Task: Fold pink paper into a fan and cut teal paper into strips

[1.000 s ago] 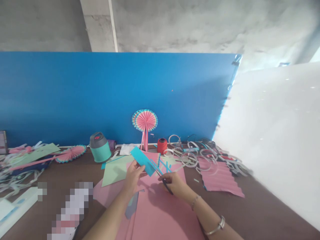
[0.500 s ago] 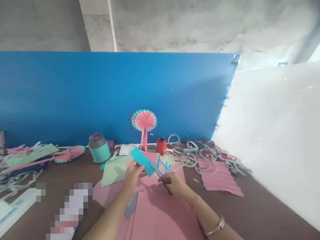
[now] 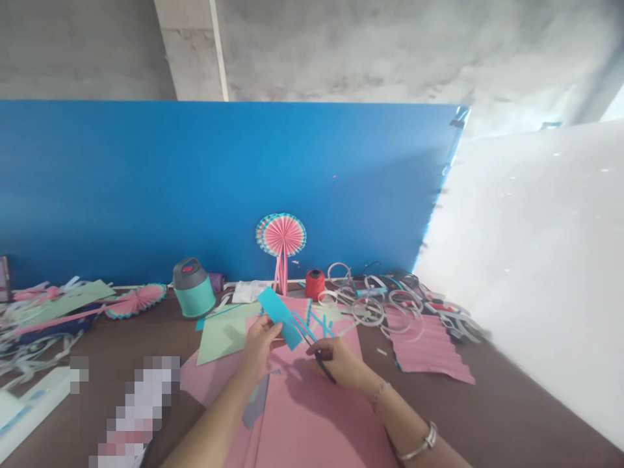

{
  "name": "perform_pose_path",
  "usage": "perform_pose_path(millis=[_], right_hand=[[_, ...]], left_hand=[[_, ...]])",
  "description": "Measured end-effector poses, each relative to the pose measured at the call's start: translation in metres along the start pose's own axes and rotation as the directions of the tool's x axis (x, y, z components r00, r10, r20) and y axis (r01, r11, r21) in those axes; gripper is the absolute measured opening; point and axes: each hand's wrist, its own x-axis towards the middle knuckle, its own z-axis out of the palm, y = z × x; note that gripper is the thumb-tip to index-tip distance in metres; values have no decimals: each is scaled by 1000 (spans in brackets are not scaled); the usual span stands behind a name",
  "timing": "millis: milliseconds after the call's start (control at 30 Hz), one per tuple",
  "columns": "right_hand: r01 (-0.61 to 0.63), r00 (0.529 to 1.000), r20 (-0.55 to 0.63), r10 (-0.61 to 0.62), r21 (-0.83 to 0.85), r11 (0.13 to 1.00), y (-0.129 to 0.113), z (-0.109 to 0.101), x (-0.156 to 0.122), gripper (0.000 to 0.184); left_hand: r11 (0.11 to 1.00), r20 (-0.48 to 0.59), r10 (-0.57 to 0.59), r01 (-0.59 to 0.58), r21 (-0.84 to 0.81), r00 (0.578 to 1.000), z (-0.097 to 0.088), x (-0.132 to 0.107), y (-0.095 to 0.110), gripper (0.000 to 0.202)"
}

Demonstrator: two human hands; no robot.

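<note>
Pinched between thumb and fingers of my left hand [image 3: 260, 341] is a strip of blue paper [image 3: 280, 316], held tilted above the table. My right hand [image 3: 338, 361] is closed round a pair of dark-handled scissors [image 3: 311, 340], whose blades point up and left at the strip's right edge. Whether the blades are apart there is too small to tell. Below both hands lies a large sheet of pink paper [image 3: 322, 416]. Several thin blue cut strips [image 3: 322, 323] lie just beyond the scissors. A pale green sheet [image 3: 219, 338] is left of my left hand.
A pink pleated paper fan [image 3: 281, 235] stands against the blue panel [image 3: 146, 182]; another fan [image 3: 139, 301] lies at left. Behind are a teal and grey container [image 3: 194, 289] and a red thread spool [image 3: 315, 285]. White strip coils [image 3: 368, 311] and pleated pink paper [image 3: 431, 344] sit at right.
The blue strip has shifted very slightly to the right and down at its lower end. My hands and the scissors are almost where they were.
</note>
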Motion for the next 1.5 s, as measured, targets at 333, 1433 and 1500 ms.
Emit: perform_pose_path(millis=[333,1433,1500], right_hand=[[21,1000,-15,-20,41,999,-3,3,1,25],[-26,998,-53,27,7,1000,-13,4,0,20],[-35,998,-55,35,-3,999,-13,3,0,18]], left_hand=[[999,77,-26,24,36,997,5,-4,-6,34],[997,70,-46,41,68,996,9,-9,1,36],[997,73,-43,38,66,996,8,-8,-1,35]])
